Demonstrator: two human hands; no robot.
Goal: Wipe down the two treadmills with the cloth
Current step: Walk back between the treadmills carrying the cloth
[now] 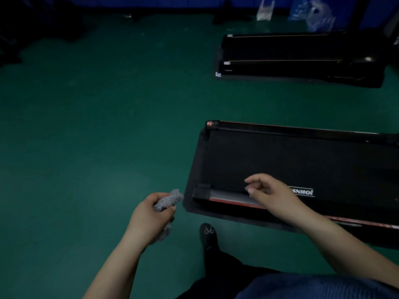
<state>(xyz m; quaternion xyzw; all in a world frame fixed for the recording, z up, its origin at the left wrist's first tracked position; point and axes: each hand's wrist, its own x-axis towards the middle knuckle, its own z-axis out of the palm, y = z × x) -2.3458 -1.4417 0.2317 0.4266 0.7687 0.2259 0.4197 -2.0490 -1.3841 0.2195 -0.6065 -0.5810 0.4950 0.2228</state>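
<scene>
A grey crumpled cloth (167,201) is bunched in my left hand (151,214), which hovers over the green floor just left of the near treadmill's corner. The near treadmill (291,160) is black with red side trim and lies flat at the right. My right hand (269,193) hangs above its near side rail with the fingers loosely curled and nothing in them. A second black treadmill (291,50) lies farther back at the upper right.
My black shoe (208,234) stands on the green floor (97,126) beside the near treadmill's mat edge. Plastic bags (311,14) and a white bag (264,10) sit by the blue back wall. Dark shapes fill the far left corner.
</scene>
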